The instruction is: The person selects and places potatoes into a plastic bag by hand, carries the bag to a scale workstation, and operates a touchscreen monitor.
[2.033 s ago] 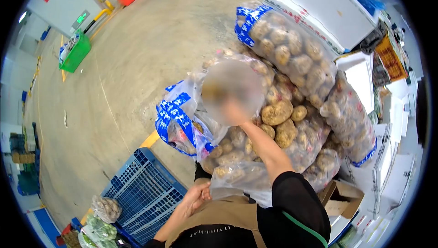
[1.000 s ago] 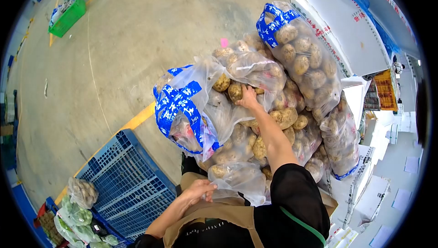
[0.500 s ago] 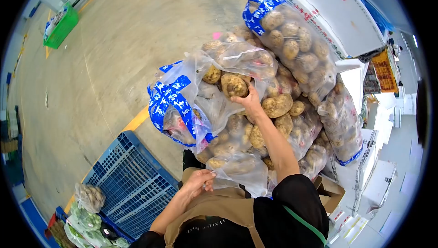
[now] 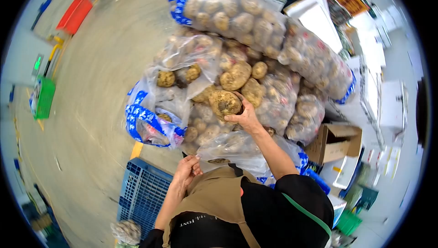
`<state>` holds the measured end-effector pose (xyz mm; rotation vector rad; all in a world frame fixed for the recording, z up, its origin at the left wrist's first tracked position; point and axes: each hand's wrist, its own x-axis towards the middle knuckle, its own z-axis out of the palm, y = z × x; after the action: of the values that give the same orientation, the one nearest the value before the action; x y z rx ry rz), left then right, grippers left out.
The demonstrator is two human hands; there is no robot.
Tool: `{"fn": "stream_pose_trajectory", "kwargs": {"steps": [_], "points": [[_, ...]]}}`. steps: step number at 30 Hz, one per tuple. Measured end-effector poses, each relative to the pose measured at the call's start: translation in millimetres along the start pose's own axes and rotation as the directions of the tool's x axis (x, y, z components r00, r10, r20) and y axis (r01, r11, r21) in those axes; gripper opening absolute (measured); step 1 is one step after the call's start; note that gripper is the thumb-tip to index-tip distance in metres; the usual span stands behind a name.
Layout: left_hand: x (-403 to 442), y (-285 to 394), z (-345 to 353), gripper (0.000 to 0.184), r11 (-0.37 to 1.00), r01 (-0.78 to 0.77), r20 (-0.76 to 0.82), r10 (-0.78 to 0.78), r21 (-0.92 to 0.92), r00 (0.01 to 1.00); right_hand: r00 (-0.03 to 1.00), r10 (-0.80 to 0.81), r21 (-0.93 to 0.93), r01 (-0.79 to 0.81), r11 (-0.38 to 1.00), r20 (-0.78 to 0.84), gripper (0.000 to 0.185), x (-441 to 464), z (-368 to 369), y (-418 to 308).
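My right hand (image 4: 247, 115) is wrapped round a large, dirt-marked potato (image 4: 225, 103), held over the heap of potato bags. My left hand (image 4: 186, 169) is closed at the edge of a clear plastic bag (image 4: 228, 145) close to my apron, its fingers pinching the film. Left of the held potato lies an open clear bag with blue printed tape (image 4: 145, 119), with a few potatoes showing in its mouth. Loose potatoes (image 4: 235, 75) rest on the bags just beyond my right hand. A full bag of potatoes (image 4: 230, 13) lies across the far side of the heap.
A blue plastic pallet (image 4: 143, 193) lies on the floor at the lower left. An open cardboard box (image 4: 335, 143) and white foam boxes (image 4: 393, 105) stand on the right. Green (image 4: 44, 97) and red (image 4: 74, 14) crates are at the far left.
My right hand has lifted the potato out of the open bag and brought it nearer to me and to the right. The view has turned. My left hand remains by the clear bag's edge.
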<state>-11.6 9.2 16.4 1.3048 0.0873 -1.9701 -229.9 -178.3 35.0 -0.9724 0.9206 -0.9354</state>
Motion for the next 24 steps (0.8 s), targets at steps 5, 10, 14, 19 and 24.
{"fn": "stream_pose_trajectory", "kwargs": {"steps": [5,10,14,19,24], "points": [[0,-1,12,0.013,0.995,-0.019,-0.002,0.019,0.093,1.000,0.893,0.187,0.360,-0.029,0.933,-0.410,0.063,-72,-68,41],[1,-6,18,0.013,0.991,-0.015,-0.037,0.021,0.135,0.999,0.642,0.263,0.583,0.355,0.731,-0.720,0.045,-160,-171,47],[2,-7,25,0.013,0.983,-0.007,-0.056,0.018,0.186,0.998,0.361,0.163,0.373,0.654,0.658,-0.918,0.050,-229,-293,8],[6,-11,26,0.013,0.981,-0.006,-0.066,0.019,0.192,0.998,0.163,0.404,0.420,0.571,0.706,-0.900,0.058,-298,-436,-20],[1,-15,25,0.014,0.984,-0.014,-0.055,0.025,0.178,0.998,0.355,0.264,0.330,0.139,0.934,-0.897,0.035,-272,-426,38]]}}
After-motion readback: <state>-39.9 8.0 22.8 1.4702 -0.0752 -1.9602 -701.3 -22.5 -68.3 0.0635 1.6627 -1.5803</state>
